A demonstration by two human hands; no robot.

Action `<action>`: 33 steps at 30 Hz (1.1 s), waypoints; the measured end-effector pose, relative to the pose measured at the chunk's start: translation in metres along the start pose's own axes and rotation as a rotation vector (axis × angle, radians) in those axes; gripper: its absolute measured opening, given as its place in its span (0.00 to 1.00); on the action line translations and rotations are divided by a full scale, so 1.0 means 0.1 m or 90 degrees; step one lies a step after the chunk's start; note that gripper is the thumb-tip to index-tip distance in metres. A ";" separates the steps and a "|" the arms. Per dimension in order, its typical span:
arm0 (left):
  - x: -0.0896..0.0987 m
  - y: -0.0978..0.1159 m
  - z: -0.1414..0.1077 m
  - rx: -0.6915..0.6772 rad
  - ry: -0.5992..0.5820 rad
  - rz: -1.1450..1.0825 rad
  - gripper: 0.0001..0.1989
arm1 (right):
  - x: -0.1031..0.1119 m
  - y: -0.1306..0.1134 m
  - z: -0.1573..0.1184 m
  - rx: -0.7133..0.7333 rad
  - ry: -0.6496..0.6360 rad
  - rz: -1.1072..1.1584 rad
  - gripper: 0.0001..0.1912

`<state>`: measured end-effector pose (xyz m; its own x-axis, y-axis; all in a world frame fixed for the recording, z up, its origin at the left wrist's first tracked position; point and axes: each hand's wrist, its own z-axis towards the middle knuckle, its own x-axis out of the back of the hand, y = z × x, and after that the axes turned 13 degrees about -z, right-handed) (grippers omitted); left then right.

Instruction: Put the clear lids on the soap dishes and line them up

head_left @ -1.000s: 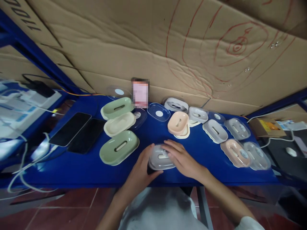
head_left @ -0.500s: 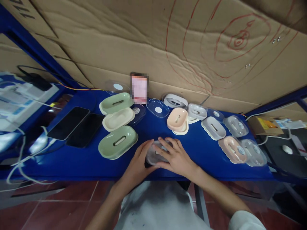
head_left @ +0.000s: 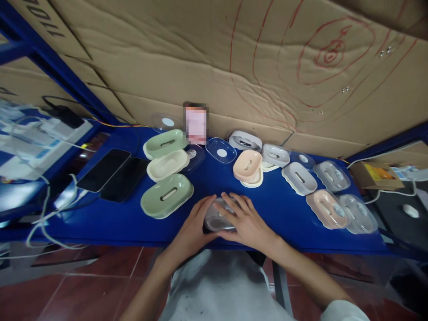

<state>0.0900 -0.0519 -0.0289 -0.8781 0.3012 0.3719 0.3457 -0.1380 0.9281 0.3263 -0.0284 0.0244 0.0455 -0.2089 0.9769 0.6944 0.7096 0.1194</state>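
A grey soap dish with a clear lid [head_left: 214,221] is between my hands, close to the table's front edge. My left hand [head_left: 195,224] curves round its left side, thumb along the near edge. My right hand [head_left: 246,221] grips it from the right, fingers spread over the lid and partly hiding it. Left of my hands sits a green soap dish [head_left: 154,199], with a cream tray [head_left: 163,167] and another green dish [head_left: 159,143] behind it. Beyond my hands lie a peach soap dish [head_left: 243,164] and a loose clear lid [head_left: 214,147].
Grey dishes [head_left: 294,171] and a peach dish with a lid [head_left: 323,214] lie to the right. Two dark phones [head_left: 103,170] rest at the left beside white cables [head_left: 47,214]. A phone with a lit screen [head_left: 196,127] leans on the cardboard wall [head_left: 150,58].
The view has shifted slightly, so things at the left appear a little further right. Both hands keep their hold on the grey soap dish, which shows little movement.
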 end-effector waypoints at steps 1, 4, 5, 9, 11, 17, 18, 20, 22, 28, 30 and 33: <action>0.00 0.01 0.00 -0.005 -0.006 0.004 0.50 | -0.01 -0.02 -0.01 -0.005 -0.001 -0.006 0.38; 0.00 0.03 0.00 -0.013 -0.016 0.017 0.51 | 0.00 -0.05 -0.04 -0.002 -0.009 -0.018 0.39; 0.00 0.04 0.00 -0.011 -0.016 0.021 0.51 | 0.02 -0.05 -0.05 -0.001 -0.009 -0.020 0.38; -0.02 0.05 -0.04 0.004 -0.029 0.021 0.52 | 0.09 -0.10 -0.09 -0.016 -0.022 -0.026 0.38; -0.04 0.02 -0.06 0.007 -0.040 0.020 0.52 | 0.10 -0.13 -0.12 -0.029 -0.042 -0.031 0.38; -0.11 -0.01 -0.06 -0.002 -0.049 0.034 0.52 | -0.04 -0.12 -0.27 -0.034 0.034 0.017 0.35; -0.11 0.01 -0.07 -0.012 -0.054 0.042 0.52 | -0.04 -0.12 -0.32 -0.030 0.041 0.031 0.34; -0.10 0.07 -0.10 -0.048 -0.066 0.070 0.53 | -0.02 -0.10 -0.46 -0.021 0.028 0.052 0.31; -0.01 0.15 -0.17 -0.105 -0.039 0.115 0.50 | 0.04 -0.07 -0.66 -0.036 0.001 0.056 0.31; 0.67 0.15 -0.41 -0.156 0.345 0.363 0.37 | 0.05 0.35 -1.36 -0.260 0.005 -0.038 0.34; 0.84 0.08 -0.44 -0.115 0.355 0.410 0.30 | 0.01 0.53 -1.44 -0.349 0.028 -0.116 0.34; 0.89 0.00 -0.43 -0.125 0.303 0.380 0.18 | -0.01 0.63 -1.26 -0.414 0.081 -0.174 0.35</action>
<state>-0.0024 -0.0659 0.0031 -0.6243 -0.3069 0.7184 0.7781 -0.3260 0.5369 0.4603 -0.0679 0.0086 -0.1351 -0.4267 0.8942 0.9785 0.0844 0.1881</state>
